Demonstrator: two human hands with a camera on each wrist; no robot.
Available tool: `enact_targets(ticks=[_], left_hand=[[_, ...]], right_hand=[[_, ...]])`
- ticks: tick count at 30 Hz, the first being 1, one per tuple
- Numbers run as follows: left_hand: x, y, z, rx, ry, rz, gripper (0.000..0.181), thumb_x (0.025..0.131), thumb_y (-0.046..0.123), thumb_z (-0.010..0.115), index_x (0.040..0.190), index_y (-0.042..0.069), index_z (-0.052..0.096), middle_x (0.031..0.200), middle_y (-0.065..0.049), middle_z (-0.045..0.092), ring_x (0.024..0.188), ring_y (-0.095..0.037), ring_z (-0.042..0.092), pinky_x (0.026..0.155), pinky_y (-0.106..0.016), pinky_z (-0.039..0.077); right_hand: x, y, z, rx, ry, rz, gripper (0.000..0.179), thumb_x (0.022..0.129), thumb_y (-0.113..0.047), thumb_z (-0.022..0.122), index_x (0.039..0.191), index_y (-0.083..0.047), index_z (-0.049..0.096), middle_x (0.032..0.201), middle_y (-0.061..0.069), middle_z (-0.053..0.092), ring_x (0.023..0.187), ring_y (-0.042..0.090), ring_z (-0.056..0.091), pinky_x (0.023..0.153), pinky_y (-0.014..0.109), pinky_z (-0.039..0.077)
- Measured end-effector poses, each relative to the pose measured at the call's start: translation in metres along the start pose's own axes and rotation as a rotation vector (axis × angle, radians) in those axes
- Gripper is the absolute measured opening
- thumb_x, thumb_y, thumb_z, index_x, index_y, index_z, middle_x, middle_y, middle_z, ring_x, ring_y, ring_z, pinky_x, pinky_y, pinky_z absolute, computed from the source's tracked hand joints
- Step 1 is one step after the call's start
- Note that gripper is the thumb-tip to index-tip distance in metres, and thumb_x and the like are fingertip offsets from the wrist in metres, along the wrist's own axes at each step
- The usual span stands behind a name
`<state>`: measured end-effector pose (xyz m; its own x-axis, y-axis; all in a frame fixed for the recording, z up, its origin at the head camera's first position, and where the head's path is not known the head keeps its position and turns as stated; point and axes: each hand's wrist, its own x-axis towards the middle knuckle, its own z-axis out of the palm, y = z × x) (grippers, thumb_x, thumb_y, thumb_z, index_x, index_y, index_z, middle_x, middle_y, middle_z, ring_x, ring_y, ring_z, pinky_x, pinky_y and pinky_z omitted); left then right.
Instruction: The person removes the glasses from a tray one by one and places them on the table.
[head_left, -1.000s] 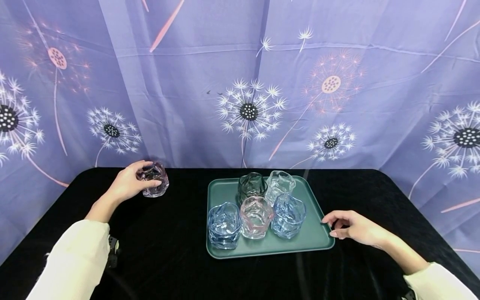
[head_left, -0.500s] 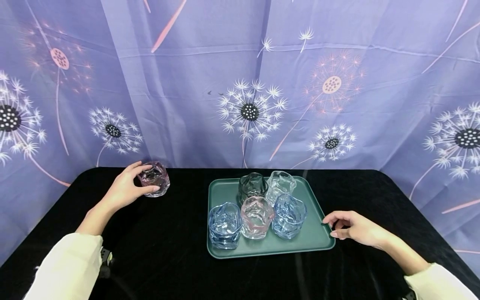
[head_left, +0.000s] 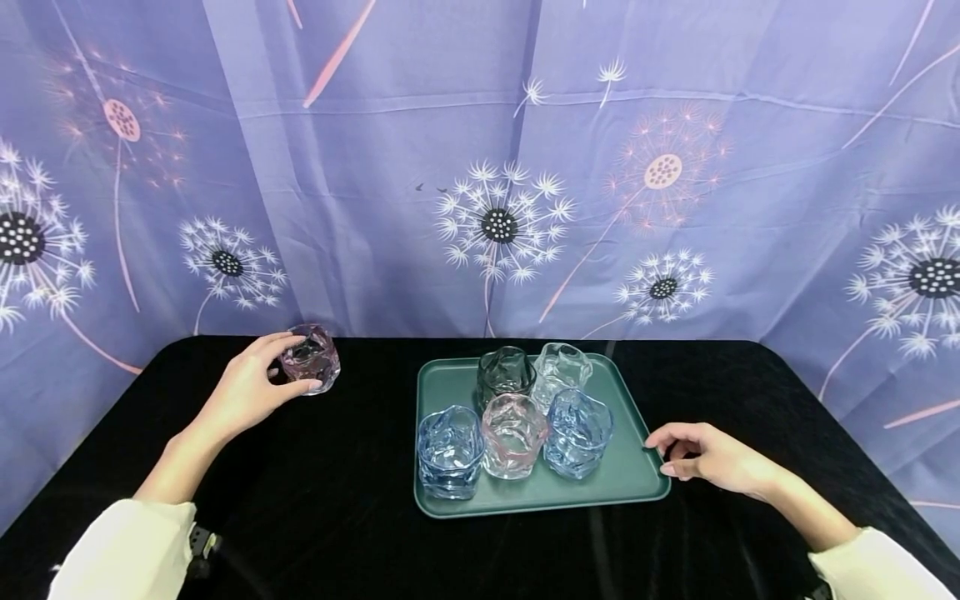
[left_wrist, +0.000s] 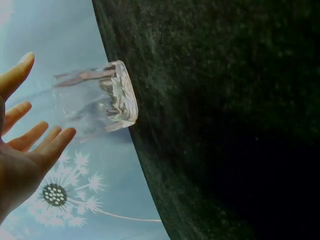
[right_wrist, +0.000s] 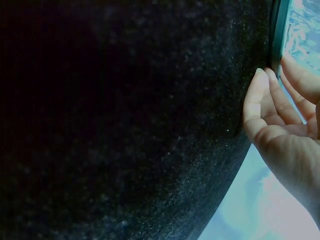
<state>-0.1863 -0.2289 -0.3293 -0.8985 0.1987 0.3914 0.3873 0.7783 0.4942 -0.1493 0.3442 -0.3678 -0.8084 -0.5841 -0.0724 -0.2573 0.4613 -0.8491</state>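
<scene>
A pinkish-purple drinking glass [head_left: 313, 358] stands upright on the black cloth at the back left. My left hand [head_left: 243, 387] is beside it, and in the left wrist view its spread fingers [left_wrist: 52, 147] are apart from the glass [left_wrist: 97, 97]. On the right, my right hand [head_left: 708, 454] holds the right rim of a green tray [head_left: 630, 467] with thumb and curled fingers [right_wrist: 257, 95]. Several wavy glasses stand on the tray: a dark grey one [head_left: 504, 375], a clear one [head_left: 558, 375], a pale pink one [head_left: 513, 437] and blue ones [head_left: 450, 454].
Black cloth [head_left: 315, 517] covers the table, whose back edge meets a purple curtain [head_left: 390, 208] with dandelion prints. A second blue glass [head_left: 577, 433] stands by the pale pink one, towards the tray's right side.
My left hand has loosened from the pinkish-purple glass and drawn back towards the lower left. The glass stays in place. My right hand and the tray have not visibly moved.
</scene>
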Motion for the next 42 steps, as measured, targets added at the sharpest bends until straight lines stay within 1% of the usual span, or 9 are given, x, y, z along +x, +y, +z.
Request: enact_targets(ticks=[4,8,12,14,17,22,27,38,42], left_hand=[[-0.004,0.005,0.003,-0.031,0.005,0.011,0.059,0.073,0.020,0.077,0.122,-0.004,0.052,0.120,-0.025,0.049,0.108,-0.039,0.048,0.077,-0.048,0.048],[-0.007,0.010,0.006,-0.025,-0.005,0.023,0.060,0.073,0.021,0.077,0.122,-0.003,0.052,0.119,-0.024,0.050,0.109,-0.040,0.047,0.082,-0.052,0.043],[-0.008,0.016,0.008,-0.019,0.011,0.041,0.060,0.072,0.022,0.078,0.121,-0.002,0.053,0.120,-0.023,0.050,0.112,-0.042,0.044,0.087,-0.055,0.036],[-0.008,0.019,0.010,-0.024,0.017,0.050,0.060,0.072,0.022,0.078,0.121,-0.002,0.054,0.121,-0.023,0.050,0.113,-0.041,0.044,0.088,-0.055,0.036],[-0.009,0.023,0.013,-0.037,0.003,0.057,0.061,0.072,0.024,0.078,0.122,-0.001,0.053,0.122,-0.022,0.050,0.108,-0.039,0.049,0.086,-0.051,0.040],[-0.013,0.030,0.019,-0.075,-0.052,0.049,0.062,0.074,0.026,0.076,0.125,0.001,0.051,0.124,-0.021,0.050,0.102,-0.035,0.054,0.078,-0.046,0.048],[-0.014,0.037,0.028,-0.124,-0.098,0.055,0.061,0.073,0.023,0.077,0.125,0.002,0.052,0.121,-0.019,0.052,0.103,-0.033,0.054,0.078,-0.041,0.050],[-0.018,0.066,0.048,-0.197,-0.235,0.131,0.066,0.071,0.034,0.078,0.125,0.006,0.052,0.119,-0.006,0.055,0.100,-0.024,0.055,0.074,-0.030,0.051],[-0.018,0.079,0.052,-0.234,-0.286,0.160,0.069,0.070,0.035,0.078,0.127,0.007,0.051,0.120,-0.006,0.054,0.102,-0.024,0.054,0.076,-0.031,0.050]], right_hand=[[0.000,0.000,0.000,0.004,-0.002,0.002,0.028,0.084,0.004,0.058,0.110,0.011,0.053,0.081,0.011,0.054,0.065,0.009,0.050,0.054,0.029,0.045],[0.000,-0.001,0.000,0.011,-0.005,0.006,0.028,0.084,0.005,0.058,0.110,0.011,0.053,0.081,0.012,0.054,0.066,0.009,0.050,0.054,0.029,0.045],[0.000,-0.001,0.000,0.015,-0.008,0.011,0.028,0.084,0.003,0.058,0.110,0.011,0.052,0.082,0.012,0.055,0.067,0.009,0.051,0.055,0.029,0.045],[0.000,-0.001,-0.001,0.017,-0.008,0.013,0.028,0.084,0.003,0.058,0.111,0.011,0.052,0.081,0.012,0.054,0.067,0.010,0.051,0.055,0.029,0.045],[0.000,-0.001,-0.001,0.019,-0.008,0.013,0.028,0.084,0.004,0.058,0.111,0.011,0.052,0.081,0.013,0.054,0.066,0.010,0.051,0.055,0.029,0.045],[0.000,-0.002,0.000,0.017,-0.010,0.005,0.028,0.084,0.003,0.058,0.110,0.011,0.053,0.081,0.013,0.054,0.066,0.010,0.051,0.055,0.029,0.045],[0.000,-0.001,0.000,0.010,-0.008,0.016,0.028,0.084,0.000,0.060,0.110,0.010,0.053,0.081,0.012,0.055,0.066,0.009,0.051,0.056,0.029,0.046],[0.001,0.001,0.001,0.013,-0.006,0.017,0.029,0.084,-0.002,0.061,0.109,0.010,0.053,0.082,0.011,0.055,0.066,0.008,0.051,0.056,0.029,0.046],[0.001,0.001,0.001,0.013,-0.005,0.024,0.029,0.084,-0.003,0.061,0.110,0.009,0.053,0.081,0.012,0.056,0.067,0.008,0.051,0.056,0.029,0.046]])
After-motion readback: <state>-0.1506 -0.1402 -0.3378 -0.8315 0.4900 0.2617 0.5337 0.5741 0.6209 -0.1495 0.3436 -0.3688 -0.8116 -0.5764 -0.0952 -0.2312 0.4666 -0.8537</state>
